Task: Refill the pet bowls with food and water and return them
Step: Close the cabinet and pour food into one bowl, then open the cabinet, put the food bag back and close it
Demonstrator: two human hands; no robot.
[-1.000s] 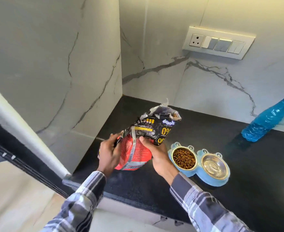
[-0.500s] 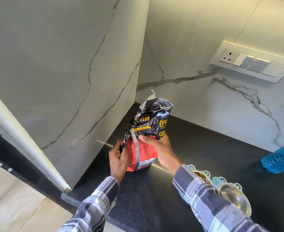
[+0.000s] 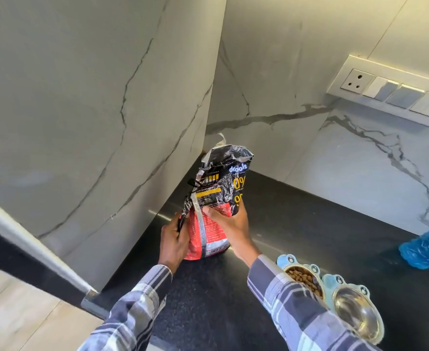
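Observation:
A black and red pet food bag [image 3: 217, 198] stands upright on the black counter [image 3: 309, 224], close to the wall corner, its torn top open. My left hand [image 3: 174, 239] grips its left edge low down. My right hand [image 3: 230, 221] holds its right side, thumb across the front. A light blue double pet bowl [image 3: 327, 282] sits at the lower right, partly behind my right sleeve. Its left steel cup holds brown kibble [image 3: 303, 278]; its right steel cup [image 3: 355, 310] looks empty. A blue water bottle [image 3: 426, 249] lies at the right edge, cut off by the frame.
Marble walls meet in a corner just behind the bag. A white socket and switch panel [image 3: 395, 91] is on the right wall. The counter's front edge [image 3: 94, 300] runs at the lower left, with pale floor below it.
The bag went from tilted beside the bowl to upright near the corner, farther from the bowls. Both hands stayed on it. The view swung left.

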